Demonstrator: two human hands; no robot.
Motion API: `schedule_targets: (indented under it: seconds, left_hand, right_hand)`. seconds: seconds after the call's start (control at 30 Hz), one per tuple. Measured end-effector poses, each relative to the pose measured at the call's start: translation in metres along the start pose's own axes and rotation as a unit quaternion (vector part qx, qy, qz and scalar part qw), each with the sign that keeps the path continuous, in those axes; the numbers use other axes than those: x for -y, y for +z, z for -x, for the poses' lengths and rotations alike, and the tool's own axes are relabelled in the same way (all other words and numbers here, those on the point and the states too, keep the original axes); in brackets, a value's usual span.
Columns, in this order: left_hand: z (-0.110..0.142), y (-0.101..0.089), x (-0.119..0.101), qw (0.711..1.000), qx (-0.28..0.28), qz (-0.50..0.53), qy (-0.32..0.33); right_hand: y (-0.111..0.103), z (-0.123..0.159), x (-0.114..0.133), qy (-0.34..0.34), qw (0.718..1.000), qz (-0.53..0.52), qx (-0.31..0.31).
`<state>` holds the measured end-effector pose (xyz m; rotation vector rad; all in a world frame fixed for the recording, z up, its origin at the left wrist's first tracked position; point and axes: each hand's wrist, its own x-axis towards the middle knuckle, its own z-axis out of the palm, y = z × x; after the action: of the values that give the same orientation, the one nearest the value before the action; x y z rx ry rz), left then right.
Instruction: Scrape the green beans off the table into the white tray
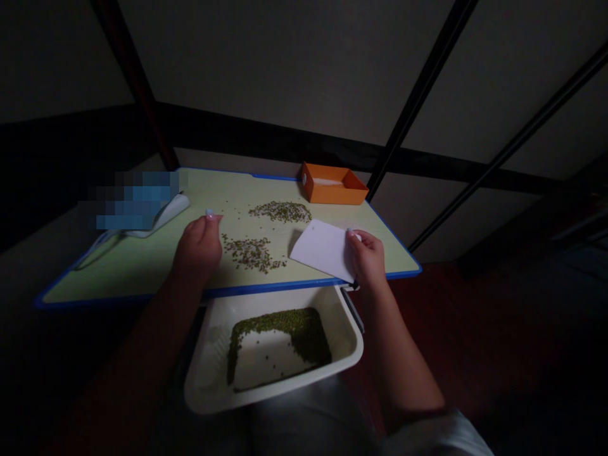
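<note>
My left hand (pixel 198 247) is closed in a pinch above the left part of the table, beside the nearer pile of green beans (pixel 256 253). Whatever its fingers hold, if anything, is hidden. My right hand (pixel 368 255) grips a flat white card (pixel 325 249) by its right edge, over the table's front right part. The card is tilted, with its left edge near the beans. A farther pile of small green beans (pixel 282 211), mixed with paler bits, lies behind the card. Below the table edge, a white plastic basin (pixel 354 354) holds more green beans along its far and right sides.
The folding table (pixel 209 190) has a pale green top and blue rim. An open orange box (pixel 335 195) stands at its back right corner, with something white inside. A blurred-out blue item (pixel 135 202) lies on the left. A panelled wall rises behind.
</note>
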<state>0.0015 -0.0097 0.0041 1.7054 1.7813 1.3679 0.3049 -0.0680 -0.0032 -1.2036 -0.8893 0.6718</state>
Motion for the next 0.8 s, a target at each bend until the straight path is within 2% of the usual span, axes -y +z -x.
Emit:
schedule_targets:
  seconds: [0.13,0.37,0.6,0.8]
  left_hand:
    - [-0.0009,0.0011,0.0017,1.0,-0.002,0.002,0.002]
    - [-0.0006,0.0011,0.0028,1.0,-0.005,0.007,0.004]
    - [-0.0005,0.0008,0.0028,1.0,-0.007,0.013,0.011]
    - [0.0001,0.0005,0.0015,1.0,-0.003,0.017,0.011]
  right_hand:
    - [0.0016,0.0005,0.0017,0.015,0.998,-0.024,-0.05]
    - [0.0014,-0.0016,0.0009,0.007,0.995,-0.002,-0.097]
    - [0.0002,0.0012,0.0032,0.004,0.998,0.024,-0.049]
    - [0.0023,0.0,0.0028,-0.03,0.997,0.065,-0.005]
